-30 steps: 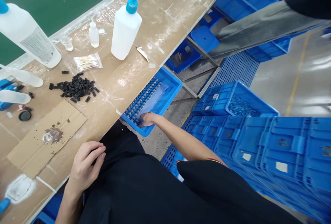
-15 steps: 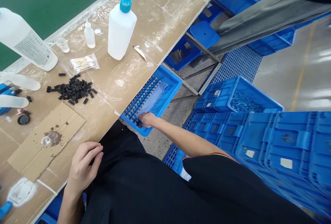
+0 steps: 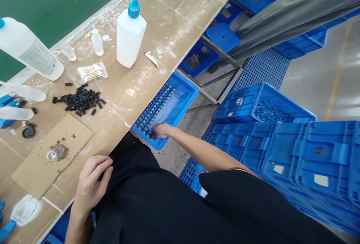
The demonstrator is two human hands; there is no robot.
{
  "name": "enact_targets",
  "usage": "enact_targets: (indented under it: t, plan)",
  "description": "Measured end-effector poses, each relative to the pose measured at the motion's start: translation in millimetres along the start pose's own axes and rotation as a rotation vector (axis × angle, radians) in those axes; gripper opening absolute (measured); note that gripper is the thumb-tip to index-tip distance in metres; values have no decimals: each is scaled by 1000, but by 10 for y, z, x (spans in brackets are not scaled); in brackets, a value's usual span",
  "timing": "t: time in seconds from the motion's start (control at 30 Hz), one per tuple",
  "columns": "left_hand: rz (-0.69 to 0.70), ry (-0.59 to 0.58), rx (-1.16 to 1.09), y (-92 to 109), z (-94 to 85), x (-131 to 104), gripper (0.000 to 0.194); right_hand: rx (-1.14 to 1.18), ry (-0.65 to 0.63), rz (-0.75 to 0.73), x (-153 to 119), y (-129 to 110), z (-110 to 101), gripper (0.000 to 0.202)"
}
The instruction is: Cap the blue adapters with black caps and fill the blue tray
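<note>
My right hand (image 3: 161, 130) reaches into a blue tray (image 3: 184, 103) just past the table edge. Its fingers are bent down at the near end of rows of small blue and metal parts (image 3: 156, 107); what they hold, if anything, is hidden. A translucent plastic sheet (image 3: 168, 107) lies beside the rows. My left hand (image 3: 94, 176) rests at the table's front edge with its fingers loosely curled and the thumb apart, holding nothing. Above it on the table lies a piece of cardboard (image 3: 33, 165) with a small clear cup (image 3: 52, 154) and a dark wet stain.
On the table (image 3: 120, 94) are a pile of black parts (image 3: 83, 99), a bag of cotton swabs (image 3: 92, 72), a tall white bottle (image 3: 131, 39) and a labelled bottle (image 3: 33, 50). Blue crates (image 3: 284, 150) stand at the right. A person's grey-clad leg (image 3: 281, 15) is at upper right.
The view has shifted slightly. My right hand has turned a little inside the tray, staying at the near end of the rows. My left hand has not visibly moved.
</note>
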State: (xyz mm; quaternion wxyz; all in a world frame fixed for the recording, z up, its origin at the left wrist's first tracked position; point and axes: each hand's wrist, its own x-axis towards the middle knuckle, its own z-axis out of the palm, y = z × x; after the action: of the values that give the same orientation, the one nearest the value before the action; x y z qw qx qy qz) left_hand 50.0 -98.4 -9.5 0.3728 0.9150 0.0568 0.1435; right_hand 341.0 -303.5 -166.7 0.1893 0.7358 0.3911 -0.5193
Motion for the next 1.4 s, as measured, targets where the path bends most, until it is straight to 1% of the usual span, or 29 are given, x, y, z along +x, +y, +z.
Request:
enact_targets:
  t: [0.1,0.17,0.3,0.4,0.47,0.5,0.57,0.6,0.63,0.67,0.7,0.73,0.77,0.8,0.83,0.87,0.9,0.93,0.97,1.0,1.03,1.1,1.17,1.2,1.23,1.3,1.37,1.4]
  plan:
    - [22,-17,10,2,-26,-12,29,7,-32,24,-9,-2,-20,62]
    - [19,-13,23,-9,-46,-29,28,5,-13,51,-42,-22,-5,62]
    - [-27,0,47,29,-35,-63,26,-29,65,47,-175,-127,92,54]
    - [-27,16,51,115,-16,-88,23,-102,78,27,-253,-217,147,42]
    - [-6,57,70,147,-67,-131,22,-160,77,2,-309,-216,116,33]
    - [-5,92,91,151,-121,-175,22,-186,74,-8,-356,-187,66,30]
    - [-44,212,153,141,-284,-330,24,-226,98,-17,-515,-94,-112,33]
    - [-87,298,200,128,-384,-441,26,-219,143,-34,-629,-52,-235,37]
    - [-141,402,262,108,-490,-570,26,-177,231,-73,-760,-34,-374,42]
    - [-205,514,340,77,-599,-710,25,-61,390,-161,-895,-55,-519,43]
    - [-274,625,440,35,-706,-853,24,56,559,-283,-1023,-127,-662,40]
    - [-344,724,556,-19,-807,-992,21,158,722,-419,-1128,-253,-796,36]
    - [-421,793,674,-83,-898,-1119,19,228,863,-537,-1200,-430,-915,31]
    - [-508,823,776,-150,-977,-1230,19,244,957,-630,-1230,-642,-1019,25]
    - [-600,820,848,-213,-1038,-1324,24,212,1032,-674,-1218,-873,-1108,21]
    - [-693,785,885,-268,-1081,-1400,31,139,1093,-700,-1169,-1101,-1182,20]
    - [-775,743,897,-309,-1105,-1460,38,35,1113,-713,-1094,-1307,-1244,22]
    - [-837,711,897,-334,-1110,-1510,43,-47,1120,-701,-1004,-1476,-1294,24]
    - [-870,705,900,-344,-1101,-1554,43,-113,1111,-679,-911,-1601,-1336,26]
    - [-877,706,906,-342,-1081,-1595,40,-153,1095,-651,-825,-1680,-1370,28]
    - [-858,731,928,-331,-1056,-1638,34,-169,1084,-624,-751,-1718,-1399,29]
    - [-782,800,996,-295,-1005,-1737,26,-175,1070,-601,-654,-1707,-1439,30]
    - [-704,924,1081,-245,-961,-1848,25,-182,1069,-627,-614,-1644,-1452,31]
    - [-696,984,1114,-213,-940,-1901,27,-177,1076,-656,-608,-1613,-1445,32]
    - [-710,1035,1135,-177,-918,-1949,30,-152,1087,-691,-607,-1590,-1428,31]
    - [-810,1050,1114,-105,-862,-2015,36,-7,1128,-765,-614,-1579,-1366,24]
    - [-940,992,1022,-64,-792,-2040,40,268,1169,-805,-633,-1631,-1280,15]
    - [-982,978,965,-62,-754,-2040,40,415,1178,-811,-651,-1683,-1234,14]
